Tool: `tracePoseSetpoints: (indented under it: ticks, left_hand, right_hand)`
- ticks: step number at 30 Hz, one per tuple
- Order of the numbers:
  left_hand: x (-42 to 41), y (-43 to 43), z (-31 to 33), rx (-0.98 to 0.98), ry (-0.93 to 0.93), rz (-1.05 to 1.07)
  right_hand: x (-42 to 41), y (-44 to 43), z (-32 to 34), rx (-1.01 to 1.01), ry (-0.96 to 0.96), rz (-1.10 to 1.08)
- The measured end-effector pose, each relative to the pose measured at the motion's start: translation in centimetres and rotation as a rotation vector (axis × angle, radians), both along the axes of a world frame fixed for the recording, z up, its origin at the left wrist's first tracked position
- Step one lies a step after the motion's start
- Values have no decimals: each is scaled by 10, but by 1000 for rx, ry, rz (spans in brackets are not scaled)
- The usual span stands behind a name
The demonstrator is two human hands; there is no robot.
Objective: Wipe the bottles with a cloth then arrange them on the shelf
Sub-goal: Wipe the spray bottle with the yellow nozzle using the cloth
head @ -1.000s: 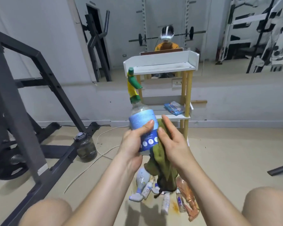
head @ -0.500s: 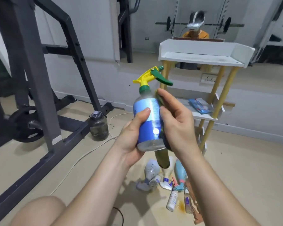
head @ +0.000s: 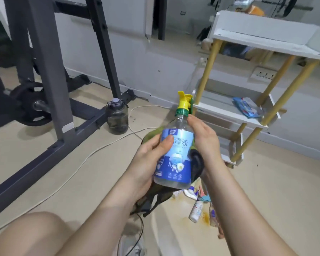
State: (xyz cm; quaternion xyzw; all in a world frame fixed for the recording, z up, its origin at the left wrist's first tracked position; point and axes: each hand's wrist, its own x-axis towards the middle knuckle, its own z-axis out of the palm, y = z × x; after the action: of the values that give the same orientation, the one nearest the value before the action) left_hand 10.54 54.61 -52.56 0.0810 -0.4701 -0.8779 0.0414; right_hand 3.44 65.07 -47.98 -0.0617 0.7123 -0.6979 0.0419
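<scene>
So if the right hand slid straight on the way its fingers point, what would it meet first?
Probably the green collar of the spray bottle; the right hand lies along the bottle, pointing up at it. Depth is hard to judge.

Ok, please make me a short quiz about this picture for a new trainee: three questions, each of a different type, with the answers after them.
1. Multiple choice: which hand has its thumb on the label of the spray bottle?
A. the left hand
B. the right hand
C. neither hand

2. Fill in the gap: the blue packet lies on the ___ board of the shelf.

3. True or false: the green cloth lies between the right hand and the spray bottle.

Key: 1 A; 2 middle; 3 true.
</scene>
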Motion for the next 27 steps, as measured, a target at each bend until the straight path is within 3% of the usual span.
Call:
tracePoseSetpoints:
  ticks: [3, 6, 11, 15, 21, 25, 27]
  left_hand:
    - [0, 4, -4, 180, -115, -81]
    - [-6, 2, -1, 215, -169, -62]
    - [-16, 1, 7, 123, -249, 81]
    - [-18, 9, 11, 159, -263, 85]
    - [-19, 22, 25, 140, -191, -43]
    - [-24, 31, 20, 99, -126, 86]
    - [-25, 37, 19, 79, -167, 79]
  right_hand:
    - [-6, -10, -8, -15, -94, -69]
    - [4, -13, -14, 158, 129, -36]
    - [32, -5, -17, 421, 480, 228]
    - [14, 2, -13, 171, 231, 245]
    - [-19, 13, 4, 121, 54, 213]
    - [31, 28, 0, 277, 407, 205]
    - [38, 34, 1, 350, 486, 218]
